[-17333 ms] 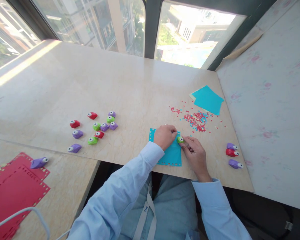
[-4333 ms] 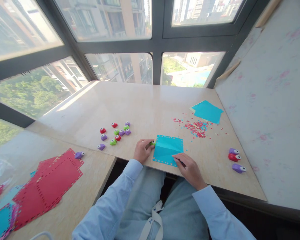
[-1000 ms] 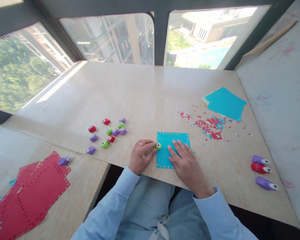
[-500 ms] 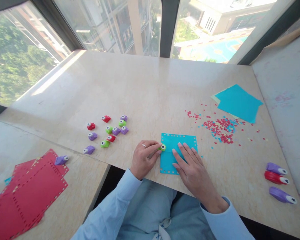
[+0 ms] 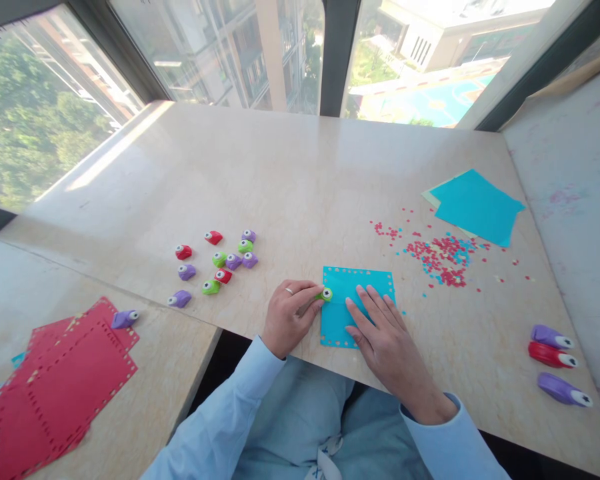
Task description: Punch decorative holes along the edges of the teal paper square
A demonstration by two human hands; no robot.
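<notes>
My left hand (image 5: 291,319) pinches a small green craft punch (image 5: 327,294) at the left edge of a blue sheet of paper (image 5: 336,320). The punch's round white top with a dark star faces up; most of its body is hidden by my fingers. Small holes run along the sheet's top and bottom edges and part of its right side. My right hand (image 5: 385,333) lies flat with fingers spread on the right half of the sheet, covering its lower right corner.
Several red, purple and green punches (image 5: 233,261) stand to the left. Red punched sheets (image 5: 75,380) lie at the far left with a purple punch (image 5: 125,319). Paper bits (image 5: 443,259) and blue sheets (image 5: 480,207) lie right; three larger punches (image 5: 553,356) sit near the wall.
Almost nothing differs. Both hands, the green punch and the blue sheet keep their places; the view has shifted very slightly.
</notes>
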